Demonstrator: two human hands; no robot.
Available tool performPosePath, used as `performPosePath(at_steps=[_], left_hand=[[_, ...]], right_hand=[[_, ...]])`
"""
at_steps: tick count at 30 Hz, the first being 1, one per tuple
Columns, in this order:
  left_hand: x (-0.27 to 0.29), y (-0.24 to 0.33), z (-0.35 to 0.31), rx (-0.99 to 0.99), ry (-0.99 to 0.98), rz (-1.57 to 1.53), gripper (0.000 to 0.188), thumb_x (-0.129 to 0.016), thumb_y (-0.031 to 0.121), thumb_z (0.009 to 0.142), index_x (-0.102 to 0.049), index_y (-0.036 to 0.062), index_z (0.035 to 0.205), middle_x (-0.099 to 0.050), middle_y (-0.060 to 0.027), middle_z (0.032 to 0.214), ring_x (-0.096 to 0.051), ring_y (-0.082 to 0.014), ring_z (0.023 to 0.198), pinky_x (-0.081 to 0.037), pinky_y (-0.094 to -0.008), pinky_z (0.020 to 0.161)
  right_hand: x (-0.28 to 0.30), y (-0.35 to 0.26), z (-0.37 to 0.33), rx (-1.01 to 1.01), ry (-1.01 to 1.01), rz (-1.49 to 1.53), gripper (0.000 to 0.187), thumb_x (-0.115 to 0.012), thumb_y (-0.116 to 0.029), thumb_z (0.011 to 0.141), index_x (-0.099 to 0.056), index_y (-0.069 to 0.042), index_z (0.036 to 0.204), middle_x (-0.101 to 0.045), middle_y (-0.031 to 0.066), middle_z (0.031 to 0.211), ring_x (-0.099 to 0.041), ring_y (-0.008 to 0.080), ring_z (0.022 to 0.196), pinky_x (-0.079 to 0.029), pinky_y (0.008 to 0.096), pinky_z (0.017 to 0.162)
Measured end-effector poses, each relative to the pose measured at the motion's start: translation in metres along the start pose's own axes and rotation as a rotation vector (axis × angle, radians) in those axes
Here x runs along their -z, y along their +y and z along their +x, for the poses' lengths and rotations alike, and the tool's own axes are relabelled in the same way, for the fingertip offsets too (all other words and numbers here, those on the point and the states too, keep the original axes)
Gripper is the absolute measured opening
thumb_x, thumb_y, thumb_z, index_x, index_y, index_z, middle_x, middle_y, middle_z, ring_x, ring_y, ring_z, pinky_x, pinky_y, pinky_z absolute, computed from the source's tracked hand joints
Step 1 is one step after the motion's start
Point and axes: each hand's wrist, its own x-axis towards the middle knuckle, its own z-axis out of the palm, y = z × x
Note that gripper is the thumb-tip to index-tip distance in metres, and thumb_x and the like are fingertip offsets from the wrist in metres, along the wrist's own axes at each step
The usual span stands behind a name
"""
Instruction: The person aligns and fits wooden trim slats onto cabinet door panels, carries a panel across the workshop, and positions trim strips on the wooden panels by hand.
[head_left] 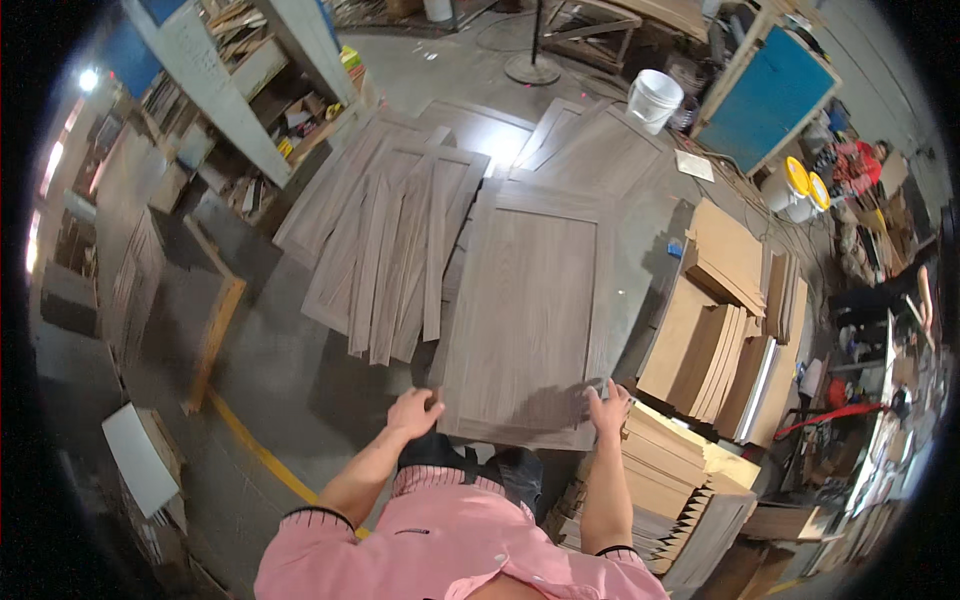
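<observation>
A large grey-brown wood-grain cabinet door (535,310) with a raised frame lies in front of me, its near edge close to my waist. My left hand (415,411) is curled at the door's near left corner, the fingers closed against its edge. Opposite it, my right hand (608,408) grips the right edge with the thumb over the face and the other fingers partly hidden. Left of the door, several narrow wood strips (383,265) lie across another framed door (335,285).
More doors (605,150) spread out beyond. On the right stand stacks of tan boards (725,260) and a carton pile (655,460). A white bucket (655,98) sits at the far side. A yellow line (260,450) crosses the floor at left, near an upright wooden frame (215,330).
</observation>
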Motion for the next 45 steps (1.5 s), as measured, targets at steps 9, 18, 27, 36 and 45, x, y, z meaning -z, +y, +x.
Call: performPosePath(at_steps=[9, 18, 27, 36, 45], left_hand=[[0.077, -0.074, 0.178, -0.026, 0.421, -0.296, 0.029, -0.068, 0.026, 0.090, -0.064, 0.0082, 0.112, -0.061, -0.0161, 0.120, -0.058, -0.0369, 0.116, -0.048, -0.0471, 0.096], [0.120, -0.132, 0.326, 0.270, 0.480, -0.217, 0.045, -0.073, 0.022, 0.087, -0.055, 0.0082, 0.125, -0.052, -0.0154, 0.133, -0.051, -0.0395, 0.123, -0.046, -0.0507, 0.098], [0.144, -0.178, 0.354, 0.141, 0.617, -0.626, 0.027, -0.071, 0.024, 0.092, -0.062, -0.0009, 0.095, -0.059, -0.0092, 0.083, -0.056, -0.0216, 0.077, -0.048, -0.0372, 0.075], [0.169, -0.014, 0.232, -0.236, 0.013, -1.108, 0.025, -0.065, 0.022, 0.099, -0.060, 0.0000, 0.111, -0.067, -0.0068, 0.106, -0.062, -0.0138, 0.091, -0.054, -0.0313, 0.078], [0.089, 0.106, 0.187, -0.164, -0.528, -1.090, 0.025, -0.060, 0.022, 0.102, -0.061, -0.0024, 0.111, -0.069, -0.0098, 0.103, -0.067, -0.0164, 0.089, -0.061, -0.0312, 0.072]], right_hand=[[-0.067, -0.027, -0.065, 0.116, 0.266, 0.000, 0.045, -0.073, -0.021, 0.087, -0.064, -0.003, 0.126, -0.055, 0.0211, 0.134, -0.049, 0.0390, 0.127, -0.038, 0.0495, 0.109], [-0.178, -0.160, -0.116, 0.152, 0.024, 0.084, 0.033, -0.071, -0.015, 0.086, -0.067, -0.003, 0.117, -0.059, 0.0188, 0.127, -0.052, 0.0379, 0.123, -0.039, 0.0486, 0.107], [-0.194, -0.200, -0.083, 0.052, 0.131, 0.160, 0.035, -0.073, -0.016, 0.086, -0.066, -0.004, 0.119, -0.058, 0.0170, 0.130, -0.052, 0.0372, 0.123, -0.041, 0.0471, 0.105], [-0.171, -0.291, -0.083, 0.318, 0.197, 0.087, 0.050, -0.080, -0.026, 0.079, -0.064, -0.012, 0.125, -0.056, 0.0137, 0.131, -0.049, 0.0322, 0.126, -0.035, 0.0485, 0.107], [-0.120, -0.192, -0.063, 0.250, 0.430, -0.125, 0.062, -0.088, -0.031, 0.068, -0.065, -0.015, 0.124, -0.060, 0.0052, 0.115, -0.054, 0.0276, 0.110, -0.039, 0.0455, 0.098]])
